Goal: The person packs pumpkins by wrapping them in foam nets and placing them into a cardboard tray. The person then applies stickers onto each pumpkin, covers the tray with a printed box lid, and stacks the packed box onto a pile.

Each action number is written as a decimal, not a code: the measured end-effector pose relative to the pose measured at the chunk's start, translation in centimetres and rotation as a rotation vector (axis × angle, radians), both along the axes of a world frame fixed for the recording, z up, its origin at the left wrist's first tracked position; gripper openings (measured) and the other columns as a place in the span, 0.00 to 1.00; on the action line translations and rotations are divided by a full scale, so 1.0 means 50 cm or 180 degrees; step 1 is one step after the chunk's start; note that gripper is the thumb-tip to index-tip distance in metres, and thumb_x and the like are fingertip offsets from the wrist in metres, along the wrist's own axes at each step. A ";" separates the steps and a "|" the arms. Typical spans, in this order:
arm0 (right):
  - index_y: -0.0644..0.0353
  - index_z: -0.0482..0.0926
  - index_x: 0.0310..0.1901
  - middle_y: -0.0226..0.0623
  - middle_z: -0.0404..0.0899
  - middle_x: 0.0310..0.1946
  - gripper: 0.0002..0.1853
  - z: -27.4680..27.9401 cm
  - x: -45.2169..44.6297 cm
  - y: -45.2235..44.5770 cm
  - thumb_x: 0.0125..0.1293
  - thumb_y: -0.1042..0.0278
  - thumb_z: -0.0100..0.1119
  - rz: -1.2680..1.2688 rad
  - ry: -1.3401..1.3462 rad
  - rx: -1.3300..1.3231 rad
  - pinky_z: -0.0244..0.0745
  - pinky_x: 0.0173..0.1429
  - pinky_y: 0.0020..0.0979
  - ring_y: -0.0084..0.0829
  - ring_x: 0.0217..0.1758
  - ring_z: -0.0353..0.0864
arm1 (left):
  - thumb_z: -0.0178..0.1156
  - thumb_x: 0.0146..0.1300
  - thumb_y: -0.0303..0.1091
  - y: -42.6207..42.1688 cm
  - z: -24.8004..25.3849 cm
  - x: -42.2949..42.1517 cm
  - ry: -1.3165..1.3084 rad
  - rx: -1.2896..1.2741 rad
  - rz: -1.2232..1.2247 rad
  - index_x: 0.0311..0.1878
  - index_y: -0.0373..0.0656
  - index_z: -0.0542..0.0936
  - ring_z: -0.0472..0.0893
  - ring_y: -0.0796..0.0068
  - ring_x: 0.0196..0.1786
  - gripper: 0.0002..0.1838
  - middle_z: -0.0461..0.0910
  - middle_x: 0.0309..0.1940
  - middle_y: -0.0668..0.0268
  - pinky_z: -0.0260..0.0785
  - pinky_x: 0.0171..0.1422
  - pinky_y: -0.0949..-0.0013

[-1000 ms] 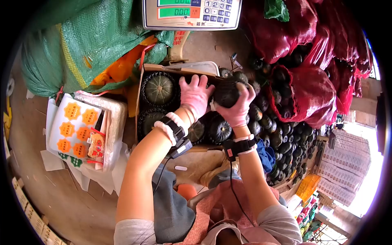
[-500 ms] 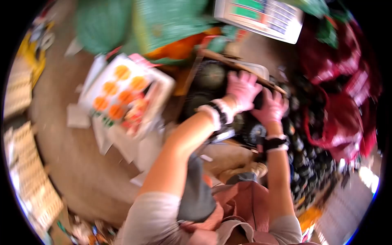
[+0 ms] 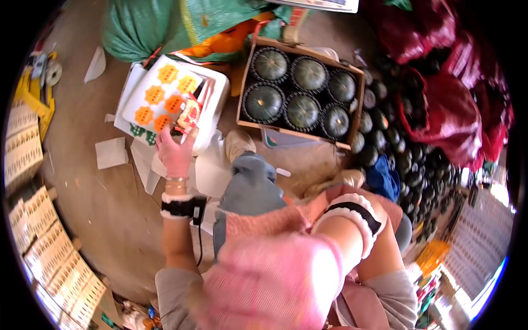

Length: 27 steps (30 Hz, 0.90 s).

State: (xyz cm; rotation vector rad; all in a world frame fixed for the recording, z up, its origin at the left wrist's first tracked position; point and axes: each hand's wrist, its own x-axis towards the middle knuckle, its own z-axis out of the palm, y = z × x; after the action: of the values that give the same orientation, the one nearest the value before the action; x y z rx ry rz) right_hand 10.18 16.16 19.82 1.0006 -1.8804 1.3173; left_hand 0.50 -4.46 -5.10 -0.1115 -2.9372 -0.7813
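My left hand (image 3: 176,151), in a pink glove, reaches to the lower edge of a white sheet with orange star-shaped stickers (image 3: 157,94). Its thumb and fingers are apart, around the lower end of a small red-and-cream printed piece (image 3: 190,114). The sheet lies on a white foam box (image 3: 219,96). My right hand (image 3: 269,280), also pink-gloved, is raised close to the camera over my lap; blur hides its fingers. In front of me an open cardboard box (image 3: 294,131) holds several dark green round squashes (image 3: 303,110) in black netting sleeves.
Many loose squashes (image 3: 404,162) cover the floor at right, beside dark red mesh sacks (image 3: 445,110). A green sack (image 3: 135,30) with orange contents stands behind. Printed cardboard stacks (image 3: 52,247) line the left. Paper scraps (image 3: 111,153) and a blue cloth (image 3: 381,180) lie around.
Both hands have left the squash box. My left hand has moved left to the sticker sheet, and my right hand has come back towards my body. The view has shifted, showing the whole box.
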 end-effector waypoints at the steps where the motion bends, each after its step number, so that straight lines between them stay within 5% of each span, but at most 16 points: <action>1: 0.60 0.77 0.26 0.35 0.75 0.28 0.04 0.012 0.009 -0.014 0.48 0.72 0.61 -0.0088 0.0267 0.0198 0.67 0.26 0.27 0.26 0.26 0.71 | 0.71 0.46 0.52 0.012 -0.005 -0.004 -0.0302 -0.0029 0.0108 0.48 0.42 0.78 0.69 0.55 0.57 0.30 0.76 0.49 0.57 0.64 0.59 0.55; 4: 0.61 0.80 0.30 0.35 0.79 0.28 0.05 0.099 0.069 -0.018 0.49 0.76 0.60 -0.0099 -0.0188 0.0885 0.73 0.29 0.28 0.25 0.26 0.75 | 0.67 0.49 0.57 0.035 -0.013 -0.024 -0.0887 -0.0169 0.0412 0.45 0.46 0.81 0.71 0.54 0.55 0.27 0.76 0.51 0.57 0.64 0.59 0.53; 6: 0.60 0.75 0.23 0.34 0.75 0.25 0.04 0.101 0.099 -0.025 0.47 0.75 0.62 -0.0482 0.0381 0.0520 0.67 0.26 0.27 0.24 0.25 0.72 | 0.65 0.51 0.58 0.042 -0.025 -0.022 -0.0876 -0.0262 0.0423 0.43 0.48 0.83 0.73 0.53 0.53 0.25 0.77 0.50 0.57 0.64 0.58 0.54; 9: 0.65 0.76 0.29 0.35 0.75 0.27 0.12 0.126 0.179 -0.007 0.40 0.69 0.59 -0.0655 0.0094 0.0446 0.68 0.28 0.30 0.30 0.27 0.73 | 0.64 0.54 0.52 0.049 0.047 0.003 -0.0701 0.0059 0.0206 0.41 0.44 0.82 0.75 0.54 0.49 0.21 0.80 0.42 0.56 0.64 0.57 0.57; 10: 0.67 0.76 0.31 0.35 0.74 0.27 0.16 0.132 0.209 0.011 0.38 0.67 0.58 -0.0751 -0.0192 0.0478 0.69 0.29 0.31 0.31 0.27 0.73 | 0.63 0.57 0.47 0.039 0.052 0.015 0.0248 0.0939 -0.0333 0.40 0.41 0.81 0.77 0.57 0.43 0.18 0.81 0.36 0.56 0.68 0.52 0.61; 12: 0.68 0.77 0.36 0.35 0.77 0.30 0.19 0.130 0.253 0.066 0.43 0.66 0.64 -0.1104 -0.1102 0.0934 0.71 0.32 0.28 0.30 0.28 0.75 | 0.63 0.60 0.41 0.036 0.116 0.056 -0.0438 0.2114 -0.0333 0.45 0.40 0.81 0.82 0.69 0.33 0.16 0.83 0.35 0.57 0.73 0.39 0.69; 15: 0.68 0.73 0.51 0.36 0.77 0.33 0.31 0.037 0.253 0.041 0.52 0.55 0.71 -0.2087 -0.2357 -0.0346 0.73 0.37 0.26 0.27 0.30 0.74 | 0.63 0.60 0.25 0.034 0.271 0.162 0.0019 0.2417 -0.1574 0.46 0.40 0.81 0.81 0.78 0.37 0.10 0.84 0.35 0.66 0.73 0.40 0.73; 16: 0.67 0.70 0.55 0.36 0.76 0.33 0.34 0.006 0.257 0.046 0.53 0.52 0.71 -0.1780 -0.2614 -0.0228 0.73 0.37 0.26 0.26 0.31 0.74 | 0.66 0.56 0.23 0.046 0.347 0.204 0.0492 0.2515 -0.1866 0.44 0.41 0.81 0.81 0.78 0.38 0.12 0.84 0.34 0.67 0.74 0.40 0.72; 17: 0.66 0.67 0.58 0.36 0.75 0.34 0.37 -0.018 0.262 0.052 0.54 0.49 0.70 -0.1476 -0.2874 -0.0100 0.73 0.38 0.27 0.26 0.32 0.73 | 0.67 0.55 0.23 0.049 0.374 0.233 0.0118 0.3139 -0.2090 0.45 0.42 0.82 0.81 0.76 0.37 0.14 0.83 0.34 0.66 0.74 0.40 0.73; 18: 0.63 0.69 0.57 0.35 0.74 0.34 0.37 -0.031 0.260 0.049 0.51 0.49 0.72 -0.1356 -0.2782 0.0029 0.72 0.37 0.27 0.26 0.31 0.72 | 0.68 0.53 0.24 0.053 0.402 0.262 -0.0285 0.3760 -0.2261 0.46 0.43 0.82 0.82 0.74 0.36 0.15 0.83 0.34 0.66 0.75 0.41 0.73; 19: 0.62 0.72 0.54 0.36 0.74 0.32 0.33 -0.026 0.262 0.038 0.53 0.50 0.71 -0.1257 -0.2555 0.0137 0.73 0.35 0.27 0.28 0.28 0.73 | 0.68 0.53 0.25 0.023 0.380 0.283 0.0209 0.2697 -0.2023 0.46 0.42 0.82 0.81 0.73 0.34 0.15 0.82 0.32 0.65 0.74 0.40 0.72; 22: 0.61 0.79 0.43 0.40 0.75 0.27 0.16 0.002 0.271 0.020 0.58 0.59 0.66 -0.1009 -0.1780 0.0701 0.73 0.32 0.33 0.39 0.27 0.77 | 0.68 0.56 0.29 -0.004 0.436 0.344 -0.0116 0.2005 -0.2073 0.41 0.37 0.81 0.80 0.79 0.35 0.11 0.83 0.32 0.68 0.72 0.42 0.76; 27: 0.60 0.78 0.40 0.39 0.75 0.26 0.15 0.038 0.287 -0.010 0.56 0.61 0.67 -0.0779 -0.1338 0.0648 0.73 0.31 0.34 0.41 0.26 0.77 | 0.66 0.60 0.31 -0.036 0.471 0.385 -0.0070 0.2594 -0.2055 0.34 0.36 0.80 0.77 0.80 0.30 0.07 0.80 0.27 0.67 0.69 0.35 0.75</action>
State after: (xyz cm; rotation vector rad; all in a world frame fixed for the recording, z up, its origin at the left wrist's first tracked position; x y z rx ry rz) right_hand 24.54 15.67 21.74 0.5884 -2.4055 1.2780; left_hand 19.77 -6.23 18.46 -0.9846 -2.3289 -1.9688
